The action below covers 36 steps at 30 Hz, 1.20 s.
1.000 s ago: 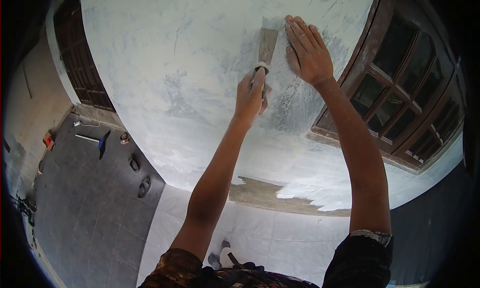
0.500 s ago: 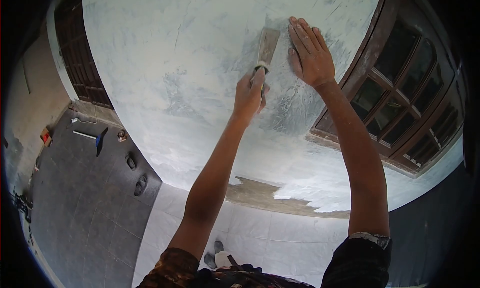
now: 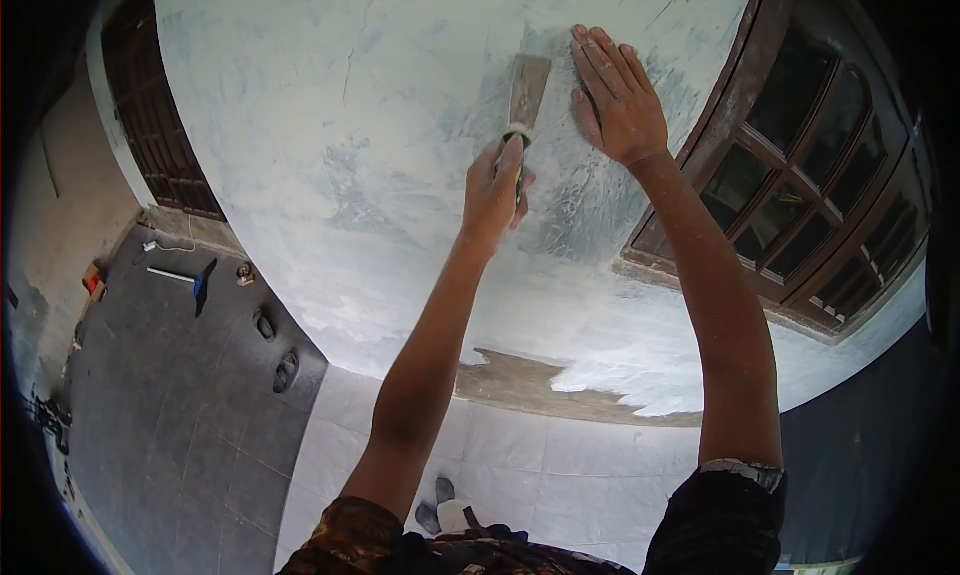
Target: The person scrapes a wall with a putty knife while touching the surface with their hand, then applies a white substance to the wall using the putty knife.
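My left hand [image 3: 496, 197] is wrapped round the handle of a putty knife [image 3: 528, 93], whose wide metal blade points up against the wall [image 3: 270, 125]. The wall is whitish with grey patches. To the right of the blade, my right hand [image 3: 622, 110] lies against the wall with its fingers stretched out and pointing up; it holds nothing. Below both hands, a bare brown strip [image 3: 520, 383] runs along the wall's lower edge.
A brown wooden window [image 3: 790, 195] with glass panes is at the right. White sheeting [image 3: 350, 415] covers the floor below the wall. On the dark tiles [image 3: 180, 395] at the left lie sandals [image 3: 286, 371] and a blue-headed tool [image 3: 203, 285].
The putty knife's blade has turned slightly, and my left hand has shifted a little left. My right hand has moved slightly up and left. The view has shifted slightly.
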Tool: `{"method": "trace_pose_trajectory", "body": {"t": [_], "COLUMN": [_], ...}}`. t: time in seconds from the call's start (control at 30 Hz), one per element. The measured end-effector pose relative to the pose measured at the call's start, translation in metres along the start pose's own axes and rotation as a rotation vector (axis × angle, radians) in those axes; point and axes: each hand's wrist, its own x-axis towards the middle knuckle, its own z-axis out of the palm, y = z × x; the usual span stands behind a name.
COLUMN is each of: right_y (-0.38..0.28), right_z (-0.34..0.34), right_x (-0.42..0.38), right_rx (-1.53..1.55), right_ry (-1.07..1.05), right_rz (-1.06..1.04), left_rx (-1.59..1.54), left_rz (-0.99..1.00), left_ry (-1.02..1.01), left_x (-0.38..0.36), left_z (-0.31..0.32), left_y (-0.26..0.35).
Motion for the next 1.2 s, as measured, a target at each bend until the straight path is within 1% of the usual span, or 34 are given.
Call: {"method": "trace_pose_trajectory", "body": {"t": [0.13,0.2,0.33,0.4,0.53,0.6,0.63,0.7,0.83,0.9,1.07,1.13,1.2], "right_y": [-0.001,-0.001,-0.002,-0.001,-0.001,-0.001,-0.001,0.000,-0.002,-0.002,-0.001,-0.002,-0.002], "right_z": [-0.001,0.000,-0.002,-0.001,0.000,-0.001,-0.001,-0.001,-0.001,-0.003,-0.003,-0.003,-0.005], "right_x": [0.000,0.001,0.000,0.000,0.002,0.001,0.000,0.000,0.002,0.001,0.000,0.001,0.002], "right_rx": [-0.002,-0.006,0.000,-0.001,-0.012,0.002,0.000,-0.012,-0.015,0.010,0.002,0.006,-0.006], "right_ry": [-0.009,0.014,0.006,0.004,-0.017,-0.017,-0.019,-0.027,-0.024,-0.026,-0.023,-0.025,-0.045], "right_rz": [-0.001,-0.011,-0.007,-0.002,0.001,0.002,0.002,0.003,0.000,0.006,0.008,0.005,0.015], "left_rx": [-0.052,-0.030,-0.057,-0.029,0.016,-0.034,-0.035,-0.018,-0.017,-0.052,-0.040,-0.058,-0.051], "left_rz": [-0.044,0.017,0.036,-0.049,-0.005,0.079,0.077,0.005,-0.008,0.083,-0.010,-0.030,0.035], "left_ry": [-0.025,-0.030,-0.055,-0.024,-0.018,-0.057,-0.060,-0.017,-0.007,-0.050,-0.049,-0.048,-0.060], "left_x": [-0.001,0.013,0.005,-0.006,0.009,0.018,0.012,0.002,0.012,0.024,0.004,0.006,0.019], "left_z": [-0.005,-0.002,0.000,-0.004,-0.002,0.002,0.001,-0.003,-0.001,0.006,-0.002,-0.002,0.003], "left_y": [-0.003,0.004,0.003,-0.006,0.004,0.012,0.008,-0.002,0.004,0.015,-0.002,0.004,0.015]}}
